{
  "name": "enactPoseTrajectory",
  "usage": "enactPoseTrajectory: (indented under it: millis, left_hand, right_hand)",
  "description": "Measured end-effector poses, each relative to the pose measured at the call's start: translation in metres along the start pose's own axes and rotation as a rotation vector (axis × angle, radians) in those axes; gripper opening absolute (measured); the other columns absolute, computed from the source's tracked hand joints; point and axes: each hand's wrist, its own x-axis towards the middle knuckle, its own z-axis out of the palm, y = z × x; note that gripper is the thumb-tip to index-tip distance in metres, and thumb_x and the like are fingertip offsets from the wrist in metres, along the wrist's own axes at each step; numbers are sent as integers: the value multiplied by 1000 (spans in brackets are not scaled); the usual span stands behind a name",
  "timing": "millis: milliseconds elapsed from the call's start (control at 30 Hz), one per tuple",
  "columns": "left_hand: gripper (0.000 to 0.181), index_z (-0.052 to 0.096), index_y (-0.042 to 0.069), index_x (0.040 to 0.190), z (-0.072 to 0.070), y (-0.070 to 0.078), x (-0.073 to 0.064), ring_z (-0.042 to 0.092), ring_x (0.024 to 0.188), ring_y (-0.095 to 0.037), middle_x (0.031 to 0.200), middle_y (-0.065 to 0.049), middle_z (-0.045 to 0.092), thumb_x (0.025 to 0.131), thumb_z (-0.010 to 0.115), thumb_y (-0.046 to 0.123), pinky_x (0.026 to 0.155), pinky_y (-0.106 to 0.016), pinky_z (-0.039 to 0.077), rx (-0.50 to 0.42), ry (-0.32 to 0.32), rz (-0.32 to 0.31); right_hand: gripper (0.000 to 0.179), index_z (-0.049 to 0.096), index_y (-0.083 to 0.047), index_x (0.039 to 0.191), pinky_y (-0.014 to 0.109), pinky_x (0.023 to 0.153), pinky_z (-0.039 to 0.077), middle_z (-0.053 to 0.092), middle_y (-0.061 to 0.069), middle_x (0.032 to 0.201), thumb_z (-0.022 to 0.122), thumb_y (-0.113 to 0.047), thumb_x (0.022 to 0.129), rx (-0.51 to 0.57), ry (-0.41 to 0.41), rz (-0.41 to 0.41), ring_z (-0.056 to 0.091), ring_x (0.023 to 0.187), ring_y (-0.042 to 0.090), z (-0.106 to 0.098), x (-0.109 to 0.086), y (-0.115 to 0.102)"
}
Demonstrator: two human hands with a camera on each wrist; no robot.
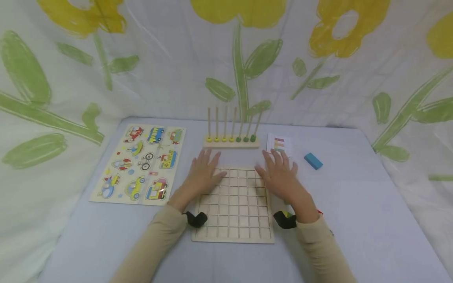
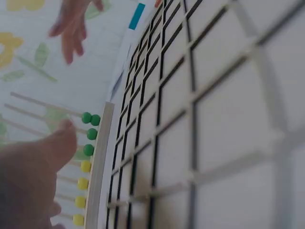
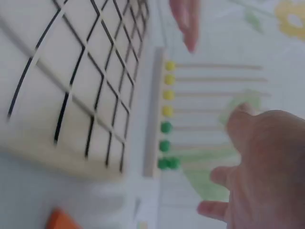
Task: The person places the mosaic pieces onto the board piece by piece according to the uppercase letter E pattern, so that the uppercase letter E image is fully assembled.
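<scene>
My left hand (image 1: 202,175) is held over the upper left corner of a wooden grid board (image 1: 233,211), fingers spread and nothing in them. Over the board's upper right edge is my right hand (image 1: 281,179), its fingers also spread and holding nothing. Just beyond the fingertips stands a wooden bead rack (image 1: 230,144) with upright rods. Yellow beads (image 2: 82,183) sit low on its left rods, green beads (image 3: 165,145) on its right ones. The board's square cells show pale wood.
A wooden vehicle puzzle (image 1: 141,165) lies on the left of the table. Behind my right hand is a printed card (image 1: 281,142), with a blue block (image 1: 313,161) to its right. An orange piece (image 3: 62,220) lies beside the board, and my right forearm partly covers other coloured pieces.
</scene>
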Motion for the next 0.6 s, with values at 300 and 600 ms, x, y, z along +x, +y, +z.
enactPoseTrajectory:
  millis: [300,600]
  left_hand:
    - [81,33,16,150,10,-26,-56,5,147,-36,159,-16,16,86,61,56,116,-57,10,-60,-84,155]
    - [72,39,19,148,28,-29,-64,14,146,-35,157,-12,25,89,55,57,115,-58,14,35,38,170]
  right_hand:
    - [46,57,-4,126,49,80,40,53,17,124,65,-31,90,-9,-58,0,41,113,37,-5,-49,44]
    - [30,65,-8,107,35,71,32,56,7,106,74,-25,84,-19,-34,-39,43,100,27,15,-46,49]
